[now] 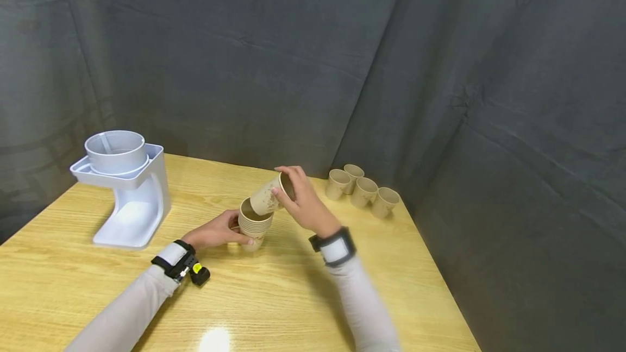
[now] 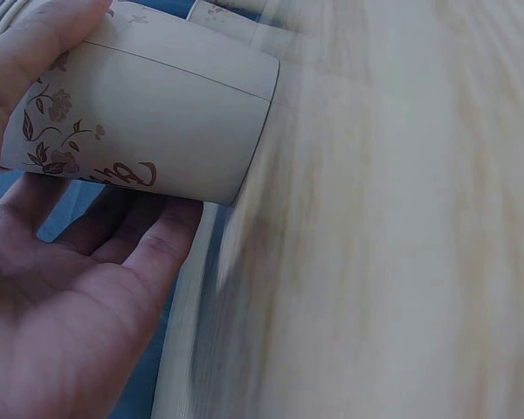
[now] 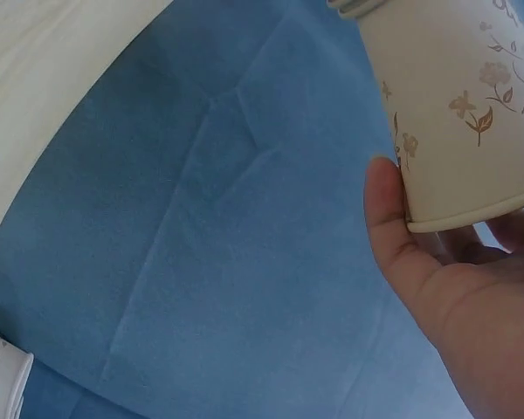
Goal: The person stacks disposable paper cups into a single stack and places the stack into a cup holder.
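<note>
My left hand (image 1: 220, 231) grips a stack of nested paper cups (image 1: 254, 226) from the side, its thumb and fingers around the lower part. Brown flower print and lettering show on the stack's outermost cup (image 2: 157, 105) in the left wrist view. Above the stack, my right hand (image 1: 305, 202) holds a single paper cup (image 1: 265, 198) near its rim. That cup is tilted, its mouth toward the right palm and its base at the stack's open top. In the right wrist view, the thumb (image 3: 386, 205) presses the printed side of the cup (image 3: 458, 113).
Several separate paper cups (image 1: 363, 192) stand upright at the table's back right corner. At the left is a white stand (image 1: 134, 216) with a round white bowl (image 1: 116, 154) on top. Dark cloth (image 1: 235, 69) hangs behind the wooden table (image 1: 254, 303) and along its right side.
</note>
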{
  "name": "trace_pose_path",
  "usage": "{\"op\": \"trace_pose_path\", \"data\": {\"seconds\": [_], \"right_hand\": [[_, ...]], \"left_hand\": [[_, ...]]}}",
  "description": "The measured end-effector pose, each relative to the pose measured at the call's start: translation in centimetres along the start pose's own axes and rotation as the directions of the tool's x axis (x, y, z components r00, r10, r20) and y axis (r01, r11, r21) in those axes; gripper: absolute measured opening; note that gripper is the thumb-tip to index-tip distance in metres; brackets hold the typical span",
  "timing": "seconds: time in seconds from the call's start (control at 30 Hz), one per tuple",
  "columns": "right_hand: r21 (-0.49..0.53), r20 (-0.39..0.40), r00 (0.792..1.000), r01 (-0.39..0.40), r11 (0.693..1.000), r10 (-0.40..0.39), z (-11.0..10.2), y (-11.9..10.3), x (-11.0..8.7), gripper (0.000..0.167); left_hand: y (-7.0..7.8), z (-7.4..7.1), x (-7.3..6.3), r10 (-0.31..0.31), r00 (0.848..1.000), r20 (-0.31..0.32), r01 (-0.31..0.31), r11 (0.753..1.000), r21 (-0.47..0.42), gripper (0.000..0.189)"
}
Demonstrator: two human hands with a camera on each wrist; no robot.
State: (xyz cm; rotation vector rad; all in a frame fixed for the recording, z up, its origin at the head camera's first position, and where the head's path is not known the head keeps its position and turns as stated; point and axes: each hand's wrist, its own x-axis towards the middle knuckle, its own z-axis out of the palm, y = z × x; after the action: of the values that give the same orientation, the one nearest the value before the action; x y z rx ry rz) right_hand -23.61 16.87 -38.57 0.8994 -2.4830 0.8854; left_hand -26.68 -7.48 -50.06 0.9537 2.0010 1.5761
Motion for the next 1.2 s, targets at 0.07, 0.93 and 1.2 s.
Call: {"op": "trace_pose_path", "data": {"seconds": [0.07,0.93,1.2], "right_hand": [[-0.001,0.008,1.0,-0.002,1.0,0.002,0.2,-0.1,0.0,0.049],[-0.092,0.086,0.994,0.076,0.993,-0.069,2.6,-1.5,0.2,0.053],[-0.129,0.108,0.99,0.104,0.986,-0.09,3.5,-2.0,0.0,0.053]], "left_hand": [[0.0,0.0,0.0,0.0,1.0,0.001,0.0,1.0,0.003,0.063],[-0.3,-0.2,0.1,-0.015,1.0,0.012,0.015,1.0,0.001,0.066],[-0.2,-0.1,0.1,-0.035,0.999,0.007,0.035,0.999,0.01,0.065]]}}
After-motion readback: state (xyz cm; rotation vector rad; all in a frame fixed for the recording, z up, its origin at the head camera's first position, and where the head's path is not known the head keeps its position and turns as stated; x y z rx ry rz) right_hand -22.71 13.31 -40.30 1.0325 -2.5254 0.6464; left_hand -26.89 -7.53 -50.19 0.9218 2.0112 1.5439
